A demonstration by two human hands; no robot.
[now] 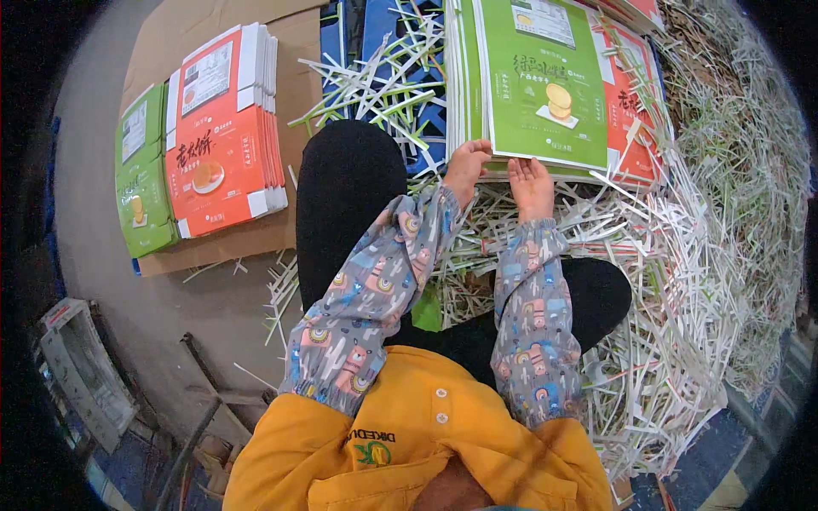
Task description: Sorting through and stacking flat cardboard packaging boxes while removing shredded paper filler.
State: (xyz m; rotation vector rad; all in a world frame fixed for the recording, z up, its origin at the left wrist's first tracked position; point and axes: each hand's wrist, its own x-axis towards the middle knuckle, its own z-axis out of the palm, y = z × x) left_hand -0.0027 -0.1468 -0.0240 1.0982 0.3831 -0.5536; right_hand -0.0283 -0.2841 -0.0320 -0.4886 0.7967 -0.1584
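At the near left corner of a stack of green printed cardboard sheets, my left hand is closed, its curled fingers pinching the edge. My right hand lies palm up along the same near edge, fingers stretched out and fingertips touching the sheets. The top sheet carries a picture of round pastries. Red printed sheets lie to the right of the green stack, partly covered by paper strips.
On a brown cardboard sheet at left lie a fanned red stack and a green stack of flat cartons. White and green paper strips heap on the right. Blue slatted pallet shows beyond my knee. Metal frame stands lower left.
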